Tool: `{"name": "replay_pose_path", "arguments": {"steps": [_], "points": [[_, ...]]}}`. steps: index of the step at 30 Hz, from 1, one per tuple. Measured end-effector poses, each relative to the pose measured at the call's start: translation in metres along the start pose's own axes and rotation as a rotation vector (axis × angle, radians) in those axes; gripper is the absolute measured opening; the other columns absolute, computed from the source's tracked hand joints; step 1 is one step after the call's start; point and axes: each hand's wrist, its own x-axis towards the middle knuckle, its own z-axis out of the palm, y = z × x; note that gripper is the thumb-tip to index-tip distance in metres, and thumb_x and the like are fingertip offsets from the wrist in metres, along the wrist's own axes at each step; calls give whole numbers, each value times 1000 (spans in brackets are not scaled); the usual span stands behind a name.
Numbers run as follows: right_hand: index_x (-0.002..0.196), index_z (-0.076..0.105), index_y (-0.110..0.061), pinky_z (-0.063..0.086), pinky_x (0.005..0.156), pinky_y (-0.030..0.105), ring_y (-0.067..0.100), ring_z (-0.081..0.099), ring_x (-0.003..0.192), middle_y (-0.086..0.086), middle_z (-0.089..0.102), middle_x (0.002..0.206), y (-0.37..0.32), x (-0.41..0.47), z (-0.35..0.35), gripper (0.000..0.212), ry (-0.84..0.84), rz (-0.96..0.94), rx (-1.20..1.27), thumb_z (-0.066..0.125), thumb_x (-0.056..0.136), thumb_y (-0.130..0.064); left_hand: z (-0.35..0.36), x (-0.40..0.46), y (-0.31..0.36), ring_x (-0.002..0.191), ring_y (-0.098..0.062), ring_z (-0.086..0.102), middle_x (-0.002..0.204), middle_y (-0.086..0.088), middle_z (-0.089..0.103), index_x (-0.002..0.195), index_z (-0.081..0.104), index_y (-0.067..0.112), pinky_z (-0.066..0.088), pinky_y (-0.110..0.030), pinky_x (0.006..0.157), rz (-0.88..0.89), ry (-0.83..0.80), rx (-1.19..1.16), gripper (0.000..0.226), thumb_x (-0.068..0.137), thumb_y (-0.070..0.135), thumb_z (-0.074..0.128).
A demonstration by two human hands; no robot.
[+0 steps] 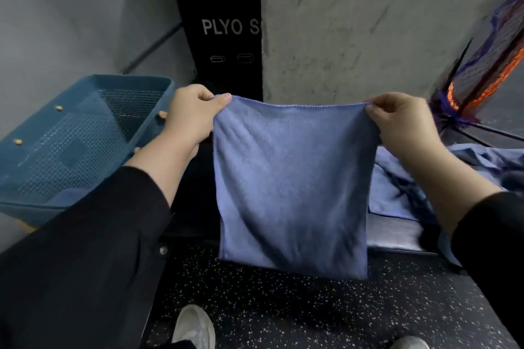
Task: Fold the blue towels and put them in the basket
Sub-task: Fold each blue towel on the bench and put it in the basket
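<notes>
Blue towel (292, 178) held up in the air, hanging flat over the speckled floor (283, 314). Left hand (192, 116) pinches its top left corner, right hand (402, 119) its top right. Basket (56, 150) at left, tilted; more towels (397, 187) heaped at right

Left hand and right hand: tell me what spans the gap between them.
In the head view, a blue towel hangs stretched between left hand and right hand.
</notes>
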Motion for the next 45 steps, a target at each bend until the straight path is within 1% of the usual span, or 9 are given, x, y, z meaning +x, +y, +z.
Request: {"name": "replay_pose_path", "arguments": {"steps": [8, 12, 15, 22, 27, 31, 37, 41, 45], "points": [[94, 73, -15, 62, 60, 46, 32, 71, 63, 7, 71, 84, 65, 58, 72, 13, -168, 206, -44, 61, 91, -17, 64, 45, -69, 62, -35, 73, 75, -17, 65, 76, 53, 12, 63, -52, 68, -250, -54, 44, 31, 90, 28, 75], [100, 75, -16, 62, 74, 47, 32, 73, 73, 10, 74, 88, 76, 75, 84, 18, -202, 236, -135, 62, 88, -18, 75, 54, -84, 73, -31, 74, 83, -12, 67, 94, 62, 9, 63, -47, 74, -265, -67, 70, 24, 91, 30, 75], [134, 59, -11, 49, 98, 39, 34, 63, 113, 16, 62, 130, 72, 68, 90, 47, -275, 150, -360, 68, 89, -21, 78, 47, -92, 91, -28, 67, 110, -7, 61, 122, 56, 17, 59, -41, 81, -161, -70, 314, 41, 90, 36, 72], [131, 61, -16, 40, 97, 26, 25, 62, 113, 6, 65, 125, 38, -42, 110, 40, -485, -10, -333, 61, 96, -35, 68, -17, -112, 85, -23, 63, 90, -1, 66, 104, 60, 19, 44, -31, 68, -108, -238, 540, 21, 92, 36, 67], [150, 35, -23, 18, 119, 57, 25, 22, 149, 3, 25, 161, 45, -123, 124, 60, -617, -129, -537, 48, 98, -50, 38, -68, -104, 81, -19, 60, 85, 5, 61, 99, 56, 21, 39, -31, 64, -177, -238, 664, 28, 90, 44, 68], [157, 15, -30, 1, 121, 57, 22, 0, 154, -2, 1, 167, 53, -149, 123, 69, -617, -173, -661, 33, 98, -61, 19, -101, -103, 79, -16, 60, 84, 9, 62, 93, 56, 23, 40, -30, 63, -244, -293, 729, 34, 83, 52, 72], [158, 5, -33, -4, 121, 56, 21, -7, 153, -5, -7, 167, 57, -128, 126, 69, -691, -210, -703, 22, 99, -63, 13, -109, -113, 84, -24, 67, 82, 1, 70, 88, 71, 13, 54, -38, 74, -231, -297, 616, 7, 85, 14, 65], [158, 13, -32, -2, 121, 56, 20, -3, 154, -6, -2, 167, 60, -107, 126, 67, -722, -192, -665, 29, 100, -60, 9, -98, -105, 85, -14, 68, 94, 2, 73, 105, 75, 13, 49, -24, 71, -263, -228, 255, 16, 93, 16, 65], [134, 53, -24, 21, 118, 55, 23, 41, 138, 0, 47, 145, 47, -111, 126, 49, -560, -258, -448, 44, 97, -55, -3, -110, -106, 61, -15, 46, 68, 3, 57, 73, 67, 5, 34, -28, 60, -302, -267, 330, 40, 90, 41, 69]]}}
